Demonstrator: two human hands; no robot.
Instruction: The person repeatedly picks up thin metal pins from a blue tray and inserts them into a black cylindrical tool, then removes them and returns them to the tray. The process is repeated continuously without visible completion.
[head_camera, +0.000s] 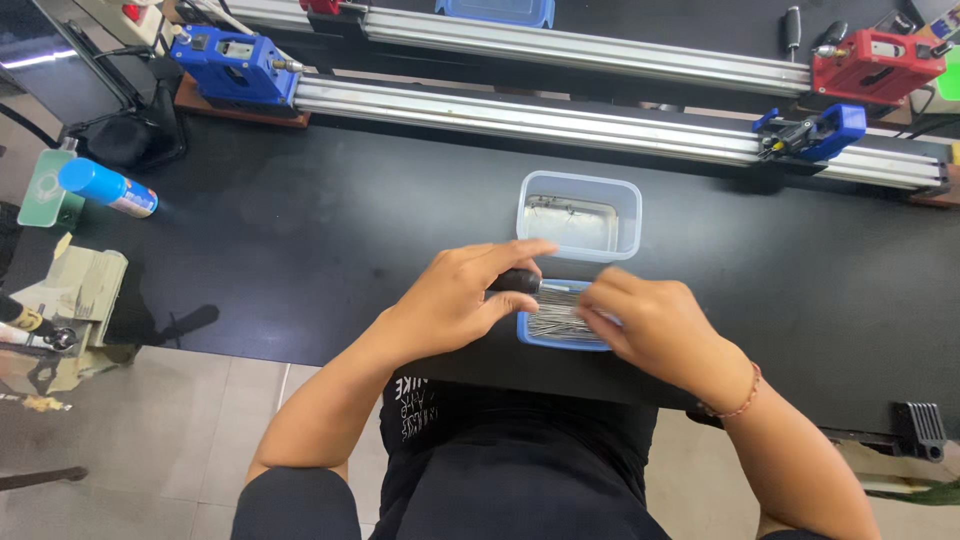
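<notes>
Lying in a shallow blue tray (560, 338) at the near edge of the black table (330, 250), a bundle of thin metal rods (557, 318) sits beneath both hands. The left hand (465, 298) is closed around a black handle (514, 282); the right hand (650, 325) pinches at the rods. Just behind stands a clear plastic box (579, 215). Loose rods could roll off the table edge if nudged.

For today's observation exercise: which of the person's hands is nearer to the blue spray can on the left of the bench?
Left. The left hand grips a black handle mid-bench, on the blue spray can's side; the right hand lies farther off, over the thin metal pins.
</notes>
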